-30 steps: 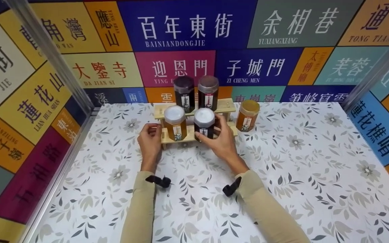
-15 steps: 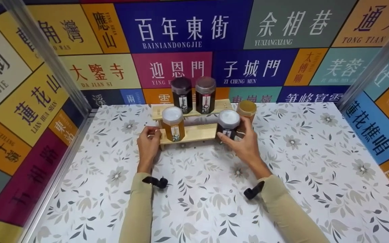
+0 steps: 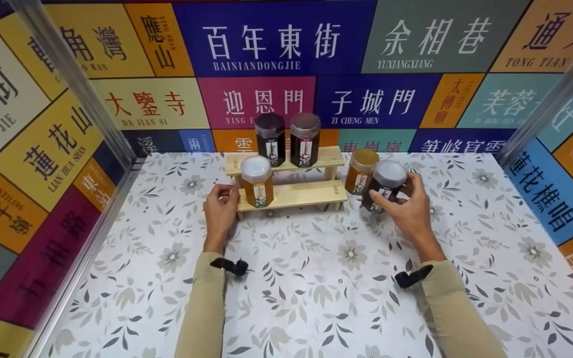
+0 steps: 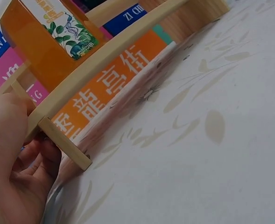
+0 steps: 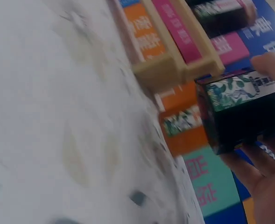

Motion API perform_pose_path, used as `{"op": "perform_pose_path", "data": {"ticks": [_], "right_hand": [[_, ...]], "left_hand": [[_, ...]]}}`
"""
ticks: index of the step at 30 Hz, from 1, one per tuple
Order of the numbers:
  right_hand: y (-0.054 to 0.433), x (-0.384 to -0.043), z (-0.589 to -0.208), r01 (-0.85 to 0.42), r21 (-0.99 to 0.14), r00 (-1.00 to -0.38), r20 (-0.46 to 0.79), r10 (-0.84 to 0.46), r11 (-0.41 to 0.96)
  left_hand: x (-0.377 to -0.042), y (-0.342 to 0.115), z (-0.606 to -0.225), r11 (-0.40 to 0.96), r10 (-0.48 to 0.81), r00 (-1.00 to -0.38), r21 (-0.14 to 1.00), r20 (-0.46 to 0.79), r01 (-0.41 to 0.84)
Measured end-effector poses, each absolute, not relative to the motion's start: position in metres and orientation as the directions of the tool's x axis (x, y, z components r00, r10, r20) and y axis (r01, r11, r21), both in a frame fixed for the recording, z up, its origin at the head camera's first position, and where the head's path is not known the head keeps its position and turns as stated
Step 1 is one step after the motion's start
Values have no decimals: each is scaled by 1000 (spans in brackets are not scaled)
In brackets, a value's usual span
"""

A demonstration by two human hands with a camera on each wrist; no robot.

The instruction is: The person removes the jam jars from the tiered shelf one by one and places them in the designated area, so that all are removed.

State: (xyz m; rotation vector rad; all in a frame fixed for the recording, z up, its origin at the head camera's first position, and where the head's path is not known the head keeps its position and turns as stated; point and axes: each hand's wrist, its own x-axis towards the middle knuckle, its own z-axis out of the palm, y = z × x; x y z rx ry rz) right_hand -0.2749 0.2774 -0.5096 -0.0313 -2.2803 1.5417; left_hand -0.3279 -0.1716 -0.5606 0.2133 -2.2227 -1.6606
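Note:
My right hand grips a dark jar with a white lid, thumb in front and fingers behind. In the right wrist view that dark jar appears off the table. My left hand pinches the left end of the lower step of a two-step wooden stand; its thumb lies above the board in the left wrist view. An amber jar with a white lid stands on that step's left part. On the upper step two dark jars, a left one and a right one, stand side by side.
An amber jar with a yellowish lid stands on the table right of the stand, partly behind the held jar. Patterned cloth covers the table. Sign-printed panels rise behind and at both sides.
My right hand has lifted the dark white-lidded jar off the lower step and carried it right, past the stand, to in front of the amber jar. My left hand stays on the stand.

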Motion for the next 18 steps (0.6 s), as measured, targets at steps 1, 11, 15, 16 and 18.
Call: {"op": "perform_pose_path", "data": {"ticks": [1,11,15,16,18], "right_hand": [[281,-276,-509,-187,-900,-924,298,241,393],[306,-290,-522,-37,-879,-964,157,214,476],[310,-295,-518,7,-856,-976,106,188,517],[311,-297,-516,15,-848,-977,101,188,530],[311,-302,-513,37,-834,-978,82,191,551]], "left_hand": [[-328,-172,-560,301,-326,-926,949,192,91],[-328,-174,-561,297,-332,-925,951,186,85],[-328,-174,-561,291,-325,-926,952,194,97],[-328,-174,-560,290,-322,-927,952,193,97],[-328,-175,-560,285,-320,-928,954,189,96]]}}
